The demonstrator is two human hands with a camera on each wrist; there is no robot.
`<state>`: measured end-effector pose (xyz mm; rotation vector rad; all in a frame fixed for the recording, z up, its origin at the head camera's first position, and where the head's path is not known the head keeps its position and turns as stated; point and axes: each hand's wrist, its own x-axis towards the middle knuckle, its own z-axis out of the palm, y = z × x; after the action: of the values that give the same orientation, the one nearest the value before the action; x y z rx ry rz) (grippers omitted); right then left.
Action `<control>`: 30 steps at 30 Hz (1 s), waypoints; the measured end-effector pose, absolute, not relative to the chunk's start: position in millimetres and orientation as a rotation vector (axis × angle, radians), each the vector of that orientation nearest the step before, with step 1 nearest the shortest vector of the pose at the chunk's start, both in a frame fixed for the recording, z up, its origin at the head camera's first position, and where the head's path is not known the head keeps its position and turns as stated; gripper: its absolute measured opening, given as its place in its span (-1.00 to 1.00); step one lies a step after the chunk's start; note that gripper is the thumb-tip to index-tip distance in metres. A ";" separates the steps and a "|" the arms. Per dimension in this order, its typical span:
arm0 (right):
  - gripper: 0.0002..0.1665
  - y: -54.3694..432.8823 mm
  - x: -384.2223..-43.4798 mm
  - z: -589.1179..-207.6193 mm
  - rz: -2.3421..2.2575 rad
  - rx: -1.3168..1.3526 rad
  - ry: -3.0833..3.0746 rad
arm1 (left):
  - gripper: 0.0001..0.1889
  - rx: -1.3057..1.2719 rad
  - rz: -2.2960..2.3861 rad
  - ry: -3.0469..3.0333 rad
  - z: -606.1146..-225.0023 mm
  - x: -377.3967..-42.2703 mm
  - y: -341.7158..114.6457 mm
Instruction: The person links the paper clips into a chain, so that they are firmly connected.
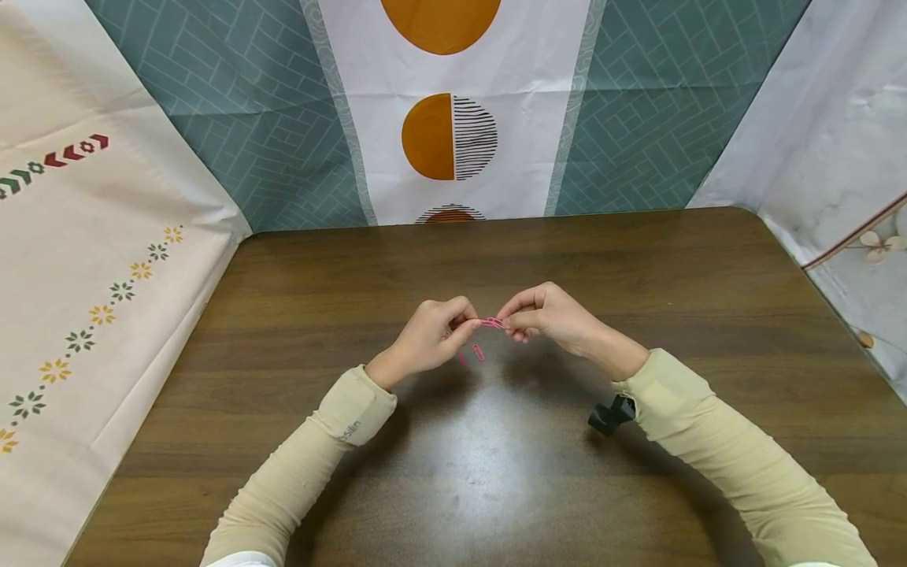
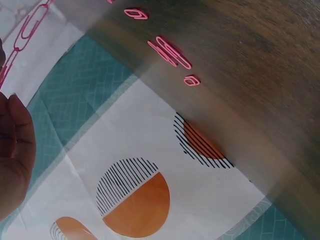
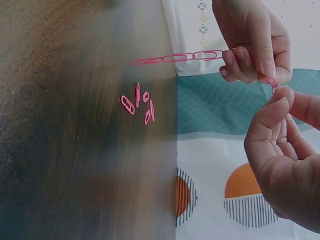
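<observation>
"Nearest?"
"Beige sleeves point(image 1: 347, 421), black gadget point(image 1: 611, 415) by the right one."
"Hands?"
"Left hand point(image 1: 431, 335) and right hand point(image 1: 558, 319) close, both pinching pink paperclips point(image 1: 492, 322) between them, above the counter point(image 1: 283, 315)."
"Chain?"
"Paperclip chain point(image 3: 164, 59) trails off the left hand."
"Others?"
"Loose clips point(image 1: 479, 352) on the counter, below the hands."
"Far?"
"Patterned cloth point(image 1: 383, 134), orange circles."
</observation>
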<state>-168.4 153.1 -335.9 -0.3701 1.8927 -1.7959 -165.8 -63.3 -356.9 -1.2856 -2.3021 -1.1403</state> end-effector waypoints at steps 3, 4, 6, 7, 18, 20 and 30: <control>-0.87 155.1 -167.9 -336.1 -1.785 -0.400 1.896 | -0.89 -1.277 -1.202 -2.316 -357.7 -166.6 -64.9; -0.87 155.9 -167.9 -336.4 -1.782 -0.413 1.895 | -0.89 -1.276 -1.228 -2.319 -357.9 -166.8 -65.2; -0.87 157.1 -167.9 -336.7 -1.775 -0.437 1.894 | -0.89 -1.280 -1.269 -2.325 -358.4 -167.2 -65.4; -0.87 157.6 -167.9 -336.7 -1.772 -0.448 1.894 | -0.90 -1.281 -1.287 -2.327 -358.3 -167.1 -65.3; -0.84 158.4 -168.9 -336.1 -1.753 -0.447 1.955 | -0.94 -1.206 -1.432 -2.386 -341.6 -154.1 -61.7; -0.85 158.0 -168.9 -336.0 -1.750 -0.454 1.976 | -0.95 -1.196 -1.473 -2.395 -350.8 -159.5 -64.0; -0.85 152.1 -168.5 -334.7 -1.711 -0.562 2.069 | -0.88 -1.213 -1.556 -2.515 -354.9 -163.9 -65.6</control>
<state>-168.5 152.1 -334.7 -0.5620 2.0689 -1.7106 -163.9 -65.6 -354.9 -1.2132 -2.5147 -1.5562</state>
